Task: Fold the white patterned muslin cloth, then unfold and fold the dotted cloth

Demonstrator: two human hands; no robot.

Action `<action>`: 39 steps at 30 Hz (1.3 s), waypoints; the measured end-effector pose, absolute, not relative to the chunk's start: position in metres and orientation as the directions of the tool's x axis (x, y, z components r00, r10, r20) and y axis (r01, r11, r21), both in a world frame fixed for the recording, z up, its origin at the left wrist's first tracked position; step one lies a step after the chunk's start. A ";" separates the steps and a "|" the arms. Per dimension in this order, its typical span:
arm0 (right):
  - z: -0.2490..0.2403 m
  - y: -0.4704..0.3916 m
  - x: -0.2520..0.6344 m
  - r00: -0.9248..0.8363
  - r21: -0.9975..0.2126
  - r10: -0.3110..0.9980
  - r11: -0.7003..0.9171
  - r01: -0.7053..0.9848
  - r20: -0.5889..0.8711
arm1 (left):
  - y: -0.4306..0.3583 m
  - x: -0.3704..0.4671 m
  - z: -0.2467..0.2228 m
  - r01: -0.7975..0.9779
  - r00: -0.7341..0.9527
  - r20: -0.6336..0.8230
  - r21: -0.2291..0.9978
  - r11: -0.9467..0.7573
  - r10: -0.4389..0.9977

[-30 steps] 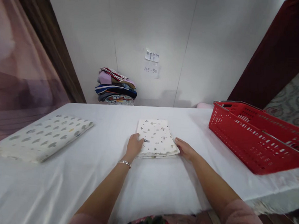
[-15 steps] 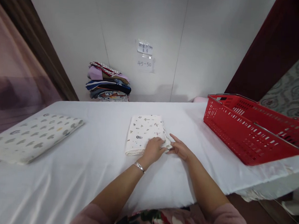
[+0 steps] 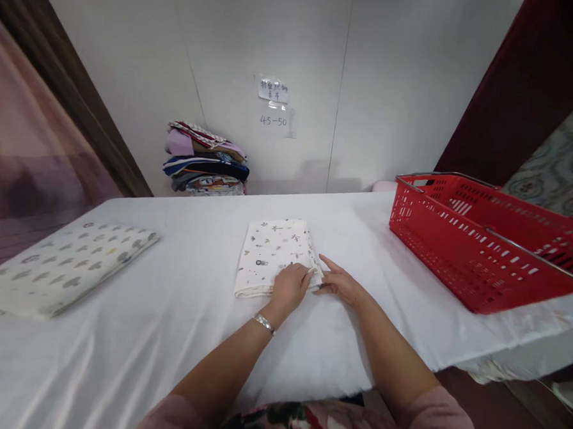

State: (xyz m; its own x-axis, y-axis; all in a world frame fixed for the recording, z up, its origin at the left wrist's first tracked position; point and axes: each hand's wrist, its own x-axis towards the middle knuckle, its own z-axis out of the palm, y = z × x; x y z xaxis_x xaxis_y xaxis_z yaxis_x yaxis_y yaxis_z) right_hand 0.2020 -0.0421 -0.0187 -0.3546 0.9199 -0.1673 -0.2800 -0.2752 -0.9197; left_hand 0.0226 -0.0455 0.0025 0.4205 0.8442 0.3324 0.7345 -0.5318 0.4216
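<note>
Pinching fingers: the left hand (image 3: 290, 286) squeezes a bit of the small folded cloth (image 3: 271, 247) at its 4 o'clock corner.
Touching fingers: the right hand (image 3: 341, 285) meets that same corner from 3 to 4 o'clock. Its top finger sticks out loose. I cannot tell if the rest grip.
Small cloth: 1, white with little pictures, lying flat on the white table cover (image 3: 193, 254). It is the middle of my clock, with 12 at the wall.
In the way: the left hand hides part of the cloth's near edge.
Big cloth: 1, white with gray shapes, folded, at 9 o'clock, well apart from the hands.
Red basket: 1 (image 3: 450, 249), with 2 wire handles, on the table at 3 o'clock. It takes up much of that end.
Pile: 1 (image 3: 205, 162), many folded cloths, at 11 o'clock by the wall. I cannot count the layers.
Papers: 2, stuck on the wall (image 3: 394, 73) at 12 o'clock, 1 above the other. The lower paper (image 3: 275, 121) says 45-50.
Bracelet: 1 (image 3: 264, 323), silver, on the left wrist.
Curtain: pink (image 3: 26, 137), at 10 o'clock.
Pink thing: 1 (image 3: 384, 186), at 2 o'clock past the table's far edge, mostly hidden.
</note>
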 end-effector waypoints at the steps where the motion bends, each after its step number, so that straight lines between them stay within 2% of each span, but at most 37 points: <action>1: -0.019 -0.042 0.202 -0.351 -0.920 0.921 -0.273 -0.281 -0.167 | -0.045 0.023 0.002 0.732 0.409 0.357 0.421 -0.536 0.840; 13: -0.012 -0.045 0.195 -0.308 -0.915 0.933 -0.279 -0.290 -0.187 | -0.055 0.026 -0.018 0.719 0.431 0.452 0.351 -0.600 0.781; 23: -0.015 -0.044 0.196 -0.296 -0.925 0.934 -0.280 -0.255 -0.201 | -0.049 0.025 -0.005 0.684 0.354 0.391 0.512 -0.520 0.850; 27: -0.011 -0.046 0.199 -0.199 -0.951 0.946 -0.283 -0.124 -0.255 | -0.047 0.025 -0.006 0.681 0.276 0.376 0.573 -0.456 0.885; 32: -0.019 -0.044 0.203 -0.126 -0.938 0.933 -0.319 0.136 -0.336 | -0.046 0.024 -0.008 0.661 0.258 0.376 0.604 -0.446 0.890; 39: -0.031 -0.039 0.206 -0.113 -0.924 0.939 -0.290 0.248 -0.325 | -0.046 0.025 -0.006 0.659 0.255 0.373 0.608 -0.442 0.892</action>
